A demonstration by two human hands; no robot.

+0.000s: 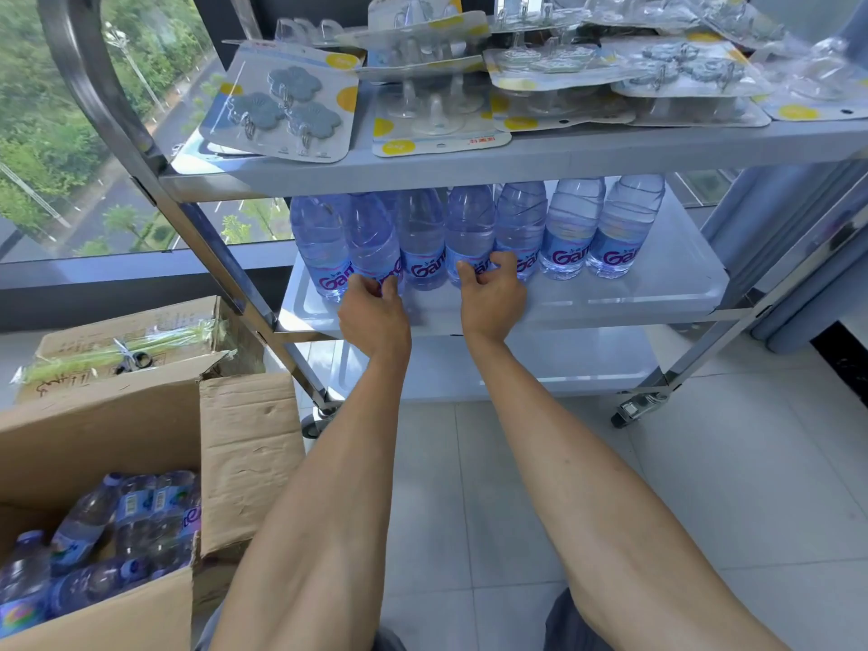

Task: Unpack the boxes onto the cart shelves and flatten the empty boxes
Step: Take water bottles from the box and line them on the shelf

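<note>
Both hands set water bottles on the cart's middle shelf [657,293] — the left hand [373,317] pinches one bottle [371,246], the right hand [491,298] grips another [469,232]. Seven bottles stand there, probably; many remain in the open box [117,439] — nothing flattened yet.

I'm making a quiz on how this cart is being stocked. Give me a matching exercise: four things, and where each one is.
Things:
1. hook packs
2. standing water bottles
3. open cardboard box
4. left hand

Places:
A. floor, left of cart
B. middle shelf
C. top shelf
D. on a bottle in the row

Pairs: 1-C, 2-B, 3-A, 4-D
</note>
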